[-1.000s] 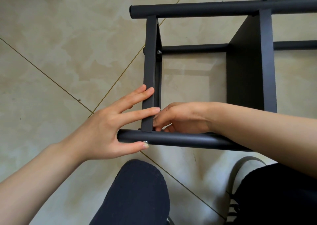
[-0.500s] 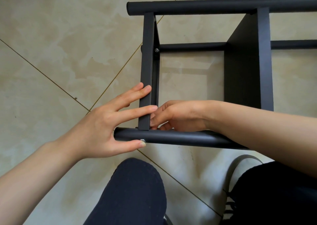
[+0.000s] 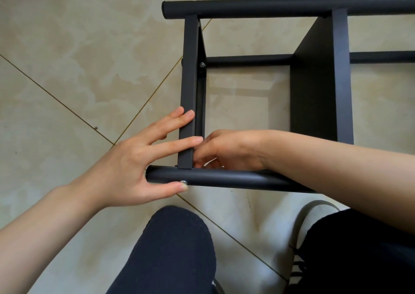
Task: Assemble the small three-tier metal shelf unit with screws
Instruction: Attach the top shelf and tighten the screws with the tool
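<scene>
The black metal shelf unit lies on its side on the tiled floor. Its near pole (image 3: 235,179) runs across in front of my knees, and an end shelf panel (image 3: 190,80) meets it at the left. My left hand (image 3: 134,163) lays straight fingers across that panel's edge. Its thumb presses a silver screw head (image 3: 183,182) on the pole. My right hand (image 3: 233,150) reaches inside the frame with fingertips bunched against the inner side of the same joint. Whatever they pinch is hidden. Another screw (image 3: 202,64) sits in the panel's far corner.
A second shelf panel (image 3: 318,80) stands to the right, over my right forearm. The far pole (image 3: 269,6) and a lower pole (image 3: 247,60) cross behind. My dark-trousered knees (image 3: 173,248) and a grey shoe (image 3: 314,206) are close below. Beige tile floor (image 3: 78,69) spreads to the left.
Both hands stay at the same corner joint. Only the view has shifted slightly.
</scene>
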{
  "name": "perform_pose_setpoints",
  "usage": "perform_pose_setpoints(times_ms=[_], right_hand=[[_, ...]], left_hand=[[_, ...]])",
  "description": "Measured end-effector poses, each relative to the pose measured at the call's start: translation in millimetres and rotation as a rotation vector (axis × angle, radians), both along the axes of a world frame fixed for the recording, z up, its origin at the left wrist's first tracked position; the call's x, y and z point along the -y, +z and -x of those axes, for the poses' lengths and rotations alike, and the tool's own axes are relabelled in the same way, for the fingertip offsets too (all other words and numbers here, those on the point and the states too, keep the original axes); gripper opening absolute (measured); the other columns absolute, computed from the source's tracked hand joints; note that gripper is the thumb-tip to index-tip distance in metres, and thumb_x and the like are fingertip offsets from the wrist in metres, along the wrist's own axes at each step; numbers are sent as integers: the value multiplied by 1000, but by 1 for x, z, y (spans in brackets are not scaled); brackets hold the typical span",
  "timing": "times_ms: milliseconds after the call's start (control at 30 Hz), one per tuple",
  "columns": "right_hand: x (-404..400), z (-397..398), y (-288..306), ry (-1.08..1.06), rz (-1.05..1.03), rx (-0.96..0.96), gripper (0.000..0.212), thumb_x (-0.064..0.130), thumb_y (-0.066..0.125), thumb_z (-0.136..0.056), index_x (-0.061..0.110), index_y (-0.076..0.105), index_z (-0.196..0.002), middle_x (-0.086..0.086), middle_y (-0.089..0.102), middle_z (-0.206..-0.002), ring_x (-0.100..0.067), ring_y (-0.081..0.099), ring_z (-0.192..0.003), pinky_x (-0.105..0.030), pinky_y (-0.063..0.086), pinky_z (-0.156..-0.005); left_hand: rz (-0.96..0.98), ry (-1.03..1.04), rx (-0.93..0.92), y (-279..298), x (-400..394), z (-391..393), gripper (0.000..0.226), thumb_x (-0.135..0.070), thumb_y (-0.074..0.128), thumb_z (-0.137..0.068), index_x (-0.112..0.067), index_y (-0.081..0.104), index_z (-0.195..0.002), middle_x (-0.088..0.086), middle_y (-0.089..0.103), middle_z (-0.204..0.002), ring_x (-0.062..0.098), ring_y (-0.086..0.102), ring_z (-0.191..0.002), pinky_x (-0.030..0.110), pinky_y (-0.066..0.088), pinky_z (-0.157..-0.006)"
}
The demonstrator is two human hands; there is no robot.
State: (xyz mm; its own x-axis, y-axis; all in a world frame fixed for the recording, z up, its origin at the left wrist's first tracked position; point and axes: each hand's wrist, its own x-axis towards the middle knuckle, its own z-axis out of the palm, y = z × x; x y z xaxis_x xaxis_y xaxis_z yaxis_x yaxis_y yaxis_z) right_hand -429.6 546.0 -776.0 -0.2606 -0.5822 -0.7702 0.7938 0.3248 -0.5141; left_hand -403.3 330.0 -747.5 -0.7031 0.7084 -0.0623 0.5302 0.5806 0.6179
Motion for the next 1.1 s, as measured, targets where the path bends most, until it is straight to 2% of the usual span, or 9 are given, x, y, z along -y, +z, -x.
perform_pose_setpoints(times_ms=[133,300,400,567,667,800,900,967,1100], right_hand=[[-3,-1,2,-3,58,17,16,5,56,-91,10,62,-77,-7,60,-80,-22,54,-83,-36,43,-87],[-4,-1,6,35,-19,-110,17,12,62,-93,12,67,-76,-9,64,-87,-23,56,-84,-33,49,-75],[-12,-3,11,73,-68,-218,12,21,66,-93,13,73,-90,-6,71,-90,-20,64,-83,-35,55,-80],[-37,-11,27,176,-164,-393,21,33,63,-94,17,76,-98,-1,74,-87,-16,65,-78,-31,54,-75],[-49,-17,40,244,-235,-572,19,38,63,-94,25,76,-98,7,74,-89,-6,66,-79,-21,50,-78],[-59,-33,54,292,-292,-707,18,35,63,-94,30,72,-108,16,71,-88,3,64,-77,-5,45,-64],[-62,-48,59,312,-407,-811,21,39,60,-95,30,70,-111,17,67,-89,-2,64,-85,-13,47,-71],[-63,-56,60,292,-484,-844,24,45,57,-95,30,70,-109,16,66,-90,-9,64,-90,-25,52,-79],[-63,-70,60,314,-622,-901,35,59,49,-93,29,67,-100,7,66,-81,-15,62,-78,-36,53,-69]], left_hand=[[3,6,10,0,1,0,68,-50,69,-85,-29,48,-146,-5,26,-166,19,21,-154,37,35,-117],[19,33,30,2,-1,-4,69,-49,67,-85,-31,45,-148,-10,21,-167,16,15,-155,25,23,-122],[27,92,73,3,-4,-14,71,-48,62,-86,-37,39,-151,-16,15,-167,12,11,-155,18,15,-122],[-193,335,233,0,-21,-37,70,-31,69,-81,-36,46,-147,-23,18,-164,-3,21,-150,10,21,-115],[-288,425,298,-2,-26,-41,76,-25,74,-76,-41,48,-145,-27,25,-161,-3,27,-147,16,28,-117],[-525,692,567,-8,-28,-54,107,-13,90,-69,-56,33,-149,-29,46,-148,-1,53,-130,15,48,-99],[-724,948,754,-17,-43,-67,106,-8,87,-65,-44,36,-150,-7,63,-137,11,61,-125,26,49,-101],[-924,1066,907,-20,-56,-73,88,-6,79,-68,-28,47,-146,7,66,-132,19,65,-119,32,51,-102],[-1114,1135,1027,-20,-80,-82,66,-29,68,-79,-8,54,-140,7,70,-121,18,68,-114,34,49,-102]])
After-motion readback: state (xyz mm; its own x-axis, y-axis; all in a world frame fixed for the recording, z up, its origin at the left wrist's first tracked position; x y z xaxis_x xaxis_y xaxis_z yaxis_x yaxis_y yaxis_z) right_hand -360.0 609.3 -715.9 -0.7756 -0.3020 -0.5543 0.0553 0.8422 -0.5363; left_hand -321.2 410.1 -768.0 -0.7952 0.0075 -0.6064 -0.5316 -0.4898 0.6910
